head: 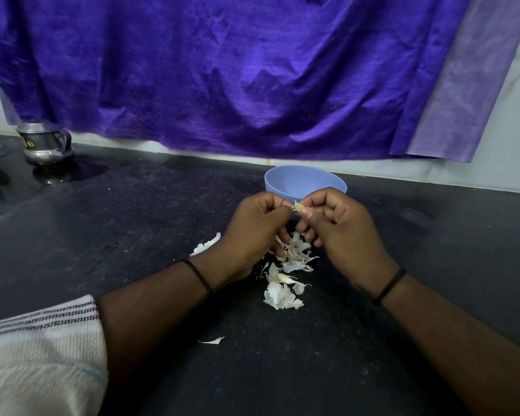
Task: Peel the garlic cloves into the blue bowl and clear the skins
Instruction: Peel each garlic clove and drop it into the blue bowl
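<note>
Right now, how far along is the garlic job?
Midway, it seems. Done: a pile of loose skins on the black counter points to several cloves already peeled; the inside of the blue bowl is not visible. In hand: the left hand and right hand pinch one clove in front of the bowl. Left: finish it, then clear the skins.

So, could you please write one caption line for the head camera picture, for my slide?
Both hands, left hand and right hand, peel a garlic clove before the blue bowl, skins below.
</note>
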`<state>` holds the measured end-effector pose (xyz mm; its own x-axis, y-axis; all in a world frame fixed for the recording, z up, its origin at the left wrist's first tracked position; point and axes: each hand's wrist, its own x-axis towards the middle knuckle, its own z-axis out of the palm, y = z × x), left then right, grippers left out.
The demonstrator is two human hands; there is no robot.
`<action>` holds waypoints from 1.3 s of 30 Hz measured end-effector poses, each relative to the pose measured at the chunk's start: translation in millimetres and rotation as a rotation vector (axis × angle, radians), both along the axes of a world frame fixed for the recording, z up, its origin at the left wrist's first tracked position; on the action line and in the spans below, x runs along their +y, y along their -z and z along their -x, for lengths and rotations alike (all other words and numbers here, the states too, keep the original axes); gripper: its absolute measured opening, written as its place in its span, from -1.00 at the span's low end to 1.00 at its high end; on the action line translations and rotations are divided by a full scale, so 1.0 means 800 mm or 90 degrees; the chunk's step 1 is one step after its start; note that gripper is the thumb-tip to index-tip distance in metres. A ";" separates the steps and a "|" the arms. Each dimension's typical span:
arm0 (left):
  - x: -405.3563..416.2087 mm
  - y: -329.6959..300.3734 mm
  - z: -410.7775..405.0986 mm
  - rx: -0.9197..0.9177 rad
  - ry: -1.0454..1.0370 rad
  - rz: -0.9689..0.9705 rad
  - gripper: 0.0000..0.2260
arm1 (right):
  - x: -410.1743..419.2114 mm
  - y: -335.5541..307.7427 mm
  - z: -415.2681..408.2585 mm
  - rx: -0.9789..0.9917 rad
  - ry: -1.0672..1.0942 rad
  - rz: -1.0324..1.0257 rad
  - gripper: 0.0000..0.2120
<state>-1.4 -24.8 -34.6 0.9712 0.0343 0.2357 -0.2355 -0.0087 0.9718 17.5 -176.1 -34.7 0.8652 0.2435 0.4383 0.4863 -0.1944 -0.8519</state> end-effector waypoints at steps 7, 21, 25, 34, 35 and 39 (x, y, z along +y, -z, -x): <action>0.001 0.001 -0.001 0.010 0.009 -0.014 -0.91 | 0.000 -0.002 -0.001 0.039 -0.029 -0.079 -0.96; 0.024 0.003 -0.009 -0.161 -0.122 -0.307 -0.82 | -0.008 -0.008 -0.006 -0.024 0.031 -0.020 -0.86; 0.025 0.002 -0.006 -0.184 -0.091 -0.270 -0.87 | -0.010 -0.005 -0.008 -0.056 0.047 0.073 -0.86; 0.021 0.006 -0.008 -0.213 -0.062 -0.195 -0.91 | -0.014 -0.008 -0.009 -0.083 0.057 0.142 -0.84; 0.021 0.006 -0.008 -0.213 -0.064 -0.196 -0.93 | -0.014 -0.008 -0.009 -0.085 0.054 0.144 -0.84; 0.020 0.006 -0.008 -0.209 -0.066 -0.203 -0.98 | -0.014 -0.008 -0.007 -0.095 0.045 0.151 -0.84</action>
<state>5.4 -8.6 -39.2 0.8385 0.0030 0.5449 -0.5128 -0.3342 0.7908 23.0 -187.3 -28.1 0.8134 0.2958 0.5009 0.5817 -0.4168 -0.6985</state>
